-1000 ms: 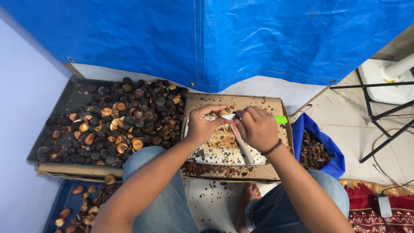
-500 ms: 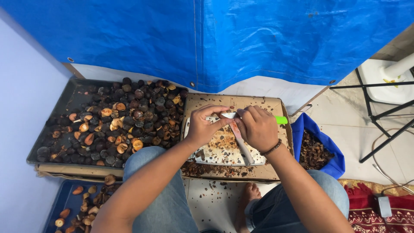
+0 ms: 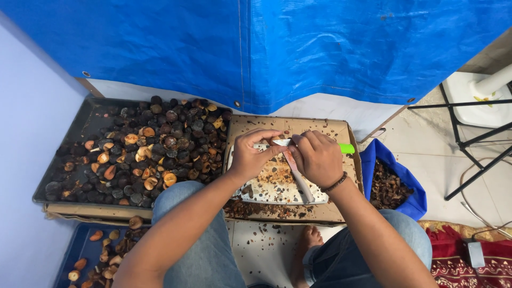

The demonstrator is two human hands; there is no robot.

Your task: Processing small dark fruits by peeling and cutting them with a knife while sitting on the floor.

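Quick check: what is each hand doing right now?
Left hand: closed, pinching something small, too hidden to identify.
Right hand: closed on the green-handled knife.

One head camera looks steeply down, close above the lap.

No label, sign or screen anywhere in view; only two packages. At the centre of the frame, a shallow brown cardboard box (image 3: 325, 127): rectangular, lying flat, open on top, with low walls. Plain and unprinted on the parts that show, and strewn with dark crumbs along its lower edge. Left wall close against a dark tray (image 3: 80, 125) in the left half of the frame. Just right of the box, at middle right, a soft blue bag (image 3: 418, 198): mouth open, sides creased and slumped, filled with dark brown shell pieces (image 3: 386, 186). Pressed against the box's right wall, resting on the pale floor (image 3: 426, 144).
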